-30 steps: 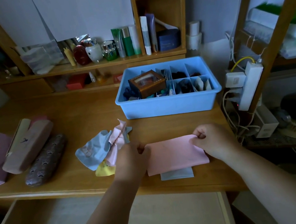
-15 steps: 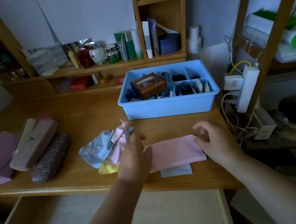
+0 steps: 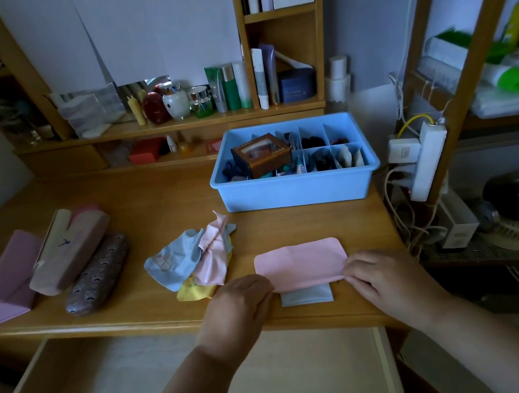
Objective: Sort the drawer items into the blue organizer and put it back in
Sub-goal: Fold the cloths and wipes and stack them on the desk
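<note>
A pink cloth [image 3: 301,262] lies flat near the desk's front edge, over a folded pale blue cloth [image 3: 306,297]. My left hand [image 3: 238,305] pinches the pink cloth's near left corner and my right hand [image 3: 383,275] pinches its near right corner. To the left sits a crumpled heap of cloths [image 3: 193,261] in blue, pink and yellow. The blue organizer [image 3: 294,187] stands behind on the desk, its compartments holding small items and a brown box [image 3: 261,155]. The open drawer [image 3: 186,388] lies below the desk edge.
Three glasses cases [image 3: 55,266] lie at the desk's left. Bottles and jars line the back shelf [image 3: 172,125]. A power strip [image 3: 425,159] with cables hangs at the right, beside a wooden rack with clutter.
Both hands slid from the pink cloth's far edge back to its near edge, and the cloth now lies spread flat.
</note>
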Motion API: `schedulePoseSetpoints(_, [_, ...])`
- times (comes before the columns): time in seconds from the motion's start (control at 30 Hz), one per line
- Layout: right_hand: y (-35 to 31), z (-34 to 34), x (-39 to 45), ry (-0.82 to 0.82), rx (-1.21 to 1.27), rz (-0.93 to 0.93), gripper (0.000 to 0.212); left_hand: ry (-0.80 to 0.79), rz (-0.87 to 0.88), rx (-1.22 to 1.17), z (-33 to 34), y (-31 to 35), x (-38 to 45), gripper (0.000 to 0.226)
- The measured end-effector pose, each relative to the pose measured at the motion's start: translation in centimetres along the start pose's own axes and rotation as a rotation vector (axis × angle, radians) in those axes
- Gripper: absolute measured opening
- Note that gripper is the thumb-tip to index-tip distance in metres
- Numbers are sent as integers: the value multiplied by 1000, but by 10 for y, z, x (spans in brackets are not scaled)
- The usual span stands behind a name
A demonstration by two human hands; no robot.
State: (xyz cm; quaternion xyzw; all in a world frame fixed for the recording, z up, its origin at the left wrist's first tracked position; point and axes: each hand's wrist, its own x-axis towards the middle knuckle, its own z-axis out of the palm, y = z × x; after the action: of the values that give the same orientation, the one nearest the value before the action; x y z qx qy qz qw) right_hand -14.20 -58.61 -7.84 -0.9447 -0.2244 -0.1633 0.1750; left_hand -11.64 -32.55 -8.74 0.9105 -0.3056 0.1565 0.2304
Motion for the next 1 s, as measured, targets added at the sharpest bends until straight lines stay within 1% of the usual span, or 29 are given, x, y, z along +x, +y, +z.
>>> schedulePoseSetpoints(0.03, [1,-2,0,-13,12,17,6,5,-12,-17,-1,-1,-1,21])
schedulePoseSetpoints(0.07, [3,-5,0,-40,45,58,5,10,-43,-50,-2,-2,0,20])
schedulePoseSetpoints(0.13, [6,-11,7,-94,128,172,9,35,-134,-121,-6,-2,5,11])
schedulePoseSetpoints(0.2, [8,-22,24,-99,210,265,10,105,-285,-202,-13,-2,20,7])
schedulePoseSetpoints(0.23, [8,-28,34,-96,266,306,11,140,-379,-260,-19,0,30,9])
schedulePoseSetpoints(0.27, [8,-35,46,-86,335,347,12,178,-475,-346,-24,1,41,14])
schedulePoseSetpoints(0.33, [5,-49,68,-59,504,455,15,279,-643,-649,-38,7,61,20])
schedulePoseSetpoints(0.4, [0,-60,83,-64,767,577,17,358,-736,-985,-52,17,75,18])
schedulePoseSetpoints(0.43, [-5,-65,87,-92,912,625,17,385,-748,-1062,-57,21,79,16])
schedulePoseSetpoints(0.47, [-10,-69,90,-119,1034,660,17,407,-754,-1048,-60,25,81,16])
schedulePoseSetpoints(0.53, [-21,-71,90,-129,1152,704,14,468,-739,-829,-61,33,80,17])
schedulePoseSetpoints(0.6, [-31,-68,87,-106,1120,710,14,515,-631,-556,-59,46,74,18])
schedulePoseSetpoints(0.63, [-37,-66,85,-99,1077,697,15,511,-577,-481,-56,55,70,18])
schedulePoseSetpoints(0.67, [-42,-63,83,-97,1034,679,17,486,-545,-468,-53,63,65,18])
schedulePoseSetpoints(0.73, [-51,-59,80,-93,962,629,19,453,-515,-525,-46,77,58,19])
schedulePoseSetpoints(0.83, [-61,-56,75,-74,914,561,22,466,-446,-545,-39,90,50,19])
schedulePoseSetpoints(0.93, [-64,-56,73,-66,895,569,20,443,-380,-465,-33,92,43,10])
schedulePoseSetpoints(1.0, [-65,-56,72,-77,899,584,23,450,-348,-421,-30,91,41,5])
